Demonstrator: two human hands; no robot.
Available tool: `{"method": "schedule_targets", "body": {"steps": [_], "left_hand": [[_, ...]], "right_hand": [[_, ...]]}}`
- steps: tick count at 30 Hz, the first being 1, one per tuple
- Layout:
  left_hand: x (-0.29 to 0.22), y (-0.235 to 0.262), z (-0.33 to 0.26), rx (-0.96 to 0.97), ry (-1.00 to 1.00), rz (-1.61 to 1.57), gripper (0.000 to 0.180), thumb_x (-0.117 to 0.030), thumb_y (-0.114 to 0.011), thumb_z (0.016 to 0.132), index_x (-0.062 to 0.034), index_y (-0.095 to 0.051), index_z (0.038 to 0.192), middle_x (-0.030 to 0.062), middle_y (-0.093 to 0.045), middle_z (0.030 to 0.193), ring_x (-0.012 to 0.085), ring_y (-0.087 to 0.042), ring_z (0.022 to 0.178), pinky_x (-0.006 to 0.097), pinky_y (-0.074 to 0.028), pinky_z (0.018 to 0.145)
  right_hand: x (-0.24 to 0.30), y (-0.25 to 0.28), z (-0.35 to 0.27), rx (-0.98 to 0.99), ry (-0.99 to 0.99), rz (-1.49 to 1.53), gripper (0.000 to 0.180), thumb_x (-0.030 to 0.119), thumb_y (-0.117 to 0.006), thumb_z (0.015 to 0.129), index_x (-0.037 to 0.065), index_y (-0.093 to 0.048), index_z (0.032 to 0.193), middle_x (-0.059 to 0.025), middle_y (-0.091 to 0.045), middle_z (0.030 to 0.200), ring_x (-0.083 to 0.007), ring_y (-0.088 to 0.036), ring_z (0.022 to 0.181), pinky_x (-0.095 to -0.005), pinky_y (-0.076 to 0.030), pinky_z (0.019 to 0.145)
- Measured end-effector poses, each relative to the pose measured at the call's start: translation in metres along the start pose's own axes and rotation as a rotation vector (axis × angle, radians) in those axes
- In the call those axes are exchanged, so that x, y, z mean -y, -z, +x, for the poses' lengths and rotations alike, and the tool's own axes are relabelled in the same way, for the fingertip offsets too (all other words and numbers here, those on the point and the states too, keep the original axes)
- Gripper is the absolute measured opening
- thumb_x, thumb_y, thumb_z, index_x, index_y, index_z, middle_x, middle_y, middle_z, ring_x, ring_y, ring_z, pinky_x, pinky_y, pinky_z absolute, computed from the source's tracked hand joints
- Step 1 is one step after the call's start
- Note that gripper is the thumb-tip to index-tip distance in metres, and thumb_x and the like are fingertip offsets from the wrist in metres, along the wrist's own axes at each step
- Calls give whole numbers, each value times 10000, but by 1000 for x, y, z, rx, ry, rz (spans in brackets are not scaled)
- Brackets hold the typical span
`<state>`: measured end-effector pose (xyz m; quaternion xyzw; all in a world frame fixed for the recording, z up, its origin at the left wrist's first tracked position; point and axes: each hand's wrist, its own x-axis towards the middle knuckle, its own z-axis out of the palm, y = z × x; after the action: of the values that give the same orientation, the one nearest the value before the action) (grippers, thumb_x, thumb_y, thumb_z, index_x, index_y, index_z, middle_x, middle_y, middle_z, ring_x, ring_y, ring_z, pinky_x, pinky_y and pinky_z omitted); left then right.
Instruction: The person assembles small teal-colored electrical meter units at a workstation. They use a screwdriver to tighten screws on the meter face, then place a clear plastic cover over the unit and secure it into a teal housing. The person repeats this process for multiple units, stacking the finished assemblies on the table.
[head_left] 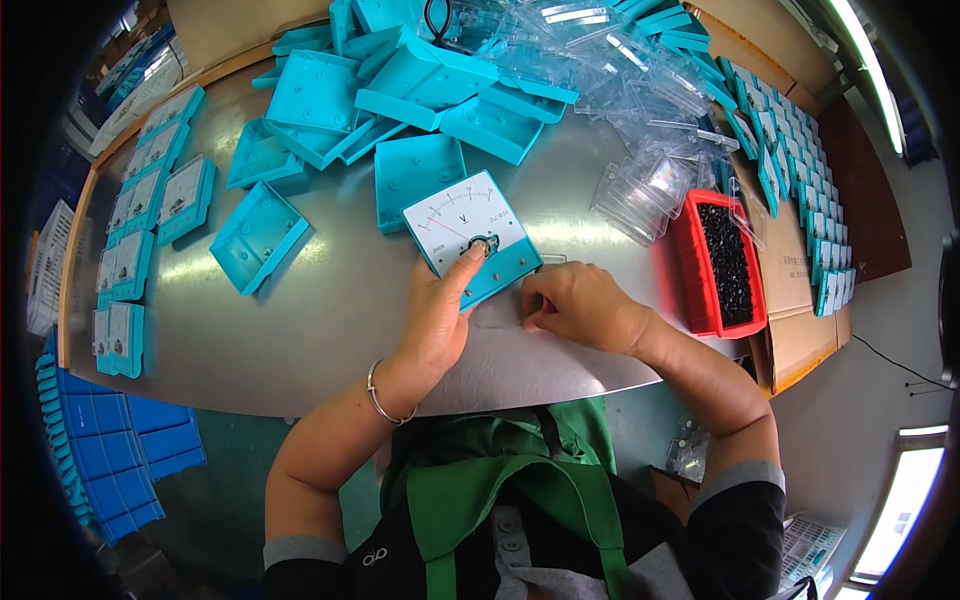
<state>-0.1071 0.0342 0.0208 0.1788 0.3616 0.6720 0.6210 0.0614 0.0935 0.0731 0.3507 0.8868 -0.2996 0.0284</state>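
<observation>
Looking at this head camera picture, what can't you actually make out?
In the head view:
Right hand: its curled fingers hide whatever it may be pinching.
Left hand: the meter hides most of its fingers; the meter's own back faces away.
Black pieces in the red bin: too small to tell their shape.
Teal cases: the picture's upper edge cuts some off; others are partly buried in the pile.

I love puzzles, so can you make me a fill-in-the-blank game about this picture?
1. The meter is in the ____ hand.
2. The red bin holds small ____ parts.
3. The apron is coloured ____.

Missing words: left; black; green.
</observation>
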Motion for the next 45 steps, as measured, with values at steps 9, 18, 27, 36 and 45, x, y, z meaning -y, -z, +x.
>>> {"method": "schedule_targets", "body": {"steps": [9, 18, 27, 36, 45], "left_hand": [[4, 1, 2, 68, -133, 50, 303, -121, -601, 899, -17, -510, 1169, 54, -583, 1090, 129, -568, 990, 308, -471, 853], [5, -1, 0, 96, -143, 117, 313, -122, -600, 906, -8, -495, 1178, 58, -578, 1101, 121, -561, 986, 301, -462, 857], [7, 0, -1, 85, -152, 133, 290, -115, -598, 905, -9, -509, 1160, 56, -585, 1084, 117, -566, 967, 298, -464, 840], [7, 4, 0, 110, -149, 146, 302, -146, -612, 896, -23, -508, 1151, 47, -598, 1059, 135, -592, 961, 302, -496, 819], [-28, 5, -19, 98, 12, 98, 402, -151, -672, 840, -2, -496, 1170, 111, -615, 1058, 217, -654, 871, 371, -575, 662]], "right_hand": [[12, 7, -20, -304, 68, 263, 289, 151, -729, 749, 54, -596, 986, -86, -571, 668, -192, -602, 632, -326, -444, 570], [26, -27, -3, -938, 326, 1198, 149, 95, -544, 939, -7, -533, 1047, 11, -476, 644, -35, -399, 485, -204, -322, 431], [25, -32, 1, -905, 329, 1165, 119, 85, -556, 933, 8, -547, 1022, 18, -493, 670, -30, -400, 526, -197, -327, 458], [32, -52, 10, -1138, 302, 803, 77, 25, -579, 898, 17, -571, 974, 9, -506, 719, -40, -392, 595, -203, -342, 515], [-5, 8, -33, -630, 93, 202, 334, 147, -701, 794, 23, -580, 1079, -95, -582, 900, -143, -533, 607, -275, -444, 555]]}}
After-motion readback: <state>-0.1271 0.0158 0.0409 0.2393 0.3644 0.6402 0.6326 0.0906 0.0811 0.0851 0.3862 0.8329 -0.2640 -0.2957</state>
